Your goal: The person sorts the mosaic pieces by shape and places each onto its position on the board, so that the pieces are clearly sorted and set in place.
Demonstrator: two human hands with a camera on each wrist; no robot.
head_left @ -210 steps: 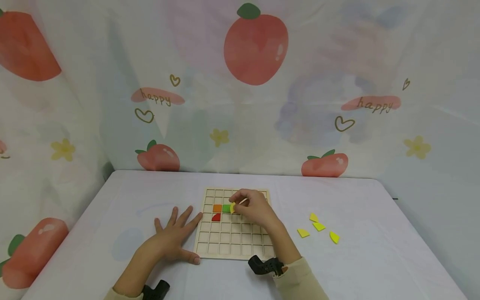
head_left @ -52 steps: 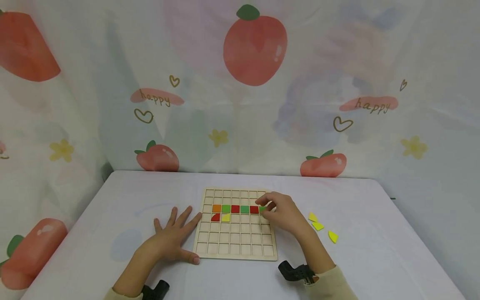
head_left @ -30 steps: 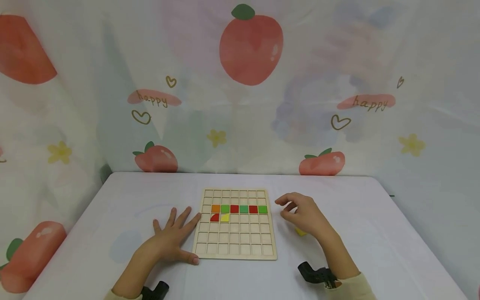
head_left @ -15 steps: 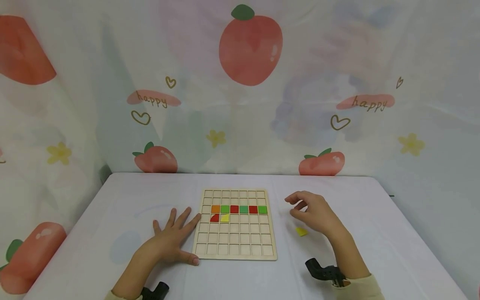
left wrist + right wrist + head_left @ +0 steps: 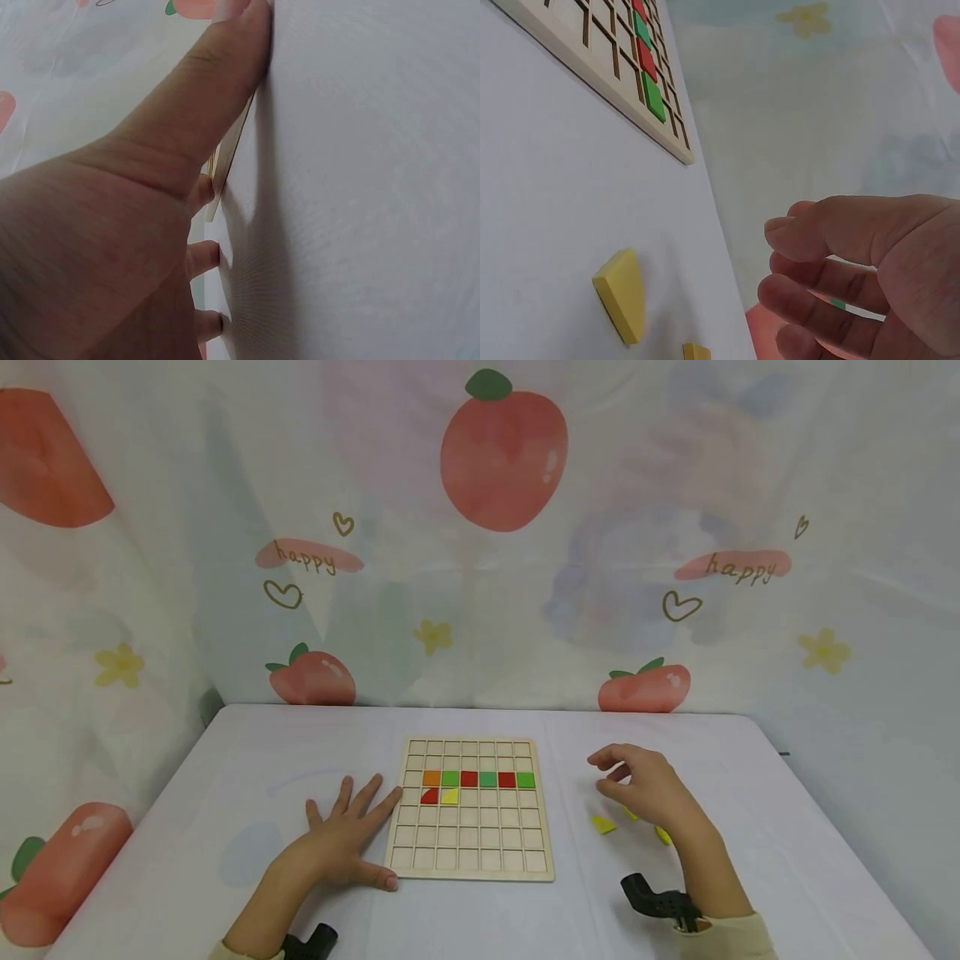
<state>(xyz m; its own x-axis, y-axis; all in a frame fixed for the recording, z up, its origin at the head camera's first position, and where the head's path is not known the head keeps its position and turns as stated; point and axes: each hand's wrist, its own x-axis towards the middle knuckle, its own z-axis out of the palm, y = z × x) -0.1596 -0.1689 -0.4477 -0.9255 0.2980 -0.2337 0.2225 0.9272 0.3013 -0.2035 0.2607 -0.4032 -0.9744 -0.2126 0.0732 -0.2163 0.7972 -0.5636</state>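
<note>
A wooden grid board [image 5: 471, 860] lies flat in the middle of the table. One row holds an orange square [image 5: 432, 778] followed by green and red squares. Below that row sit a red rounded piece [image 5: 430, 796] and a yellow piece [image 5: 449, 796]. With fingers spread, my left hand [image 5: 337, 842] rests on the table and touches the board's left edge. My right hand [image 5: 647, 783] hovers to the right of the board, fingers loosely bent, holding nothing. Under and beside it lie a loose yellow piece [image 5: 603, 824] and another yellow piece [image 5: 663, 836], partly covered by the hand.
A white cloth covers the table [image 5: 300, 743]. Behind stands a fabric backdrop [image 5: 480, 610] printed with fruit and flowers. Each wrist wears a black camera, such as the right wrist camera [image 5: 656, 900].
The yellow piece pinched by my right hand 7 s ago now lies in the second coloured row. My right hand has moved off the board to the right. The left hand stays put.
</note>
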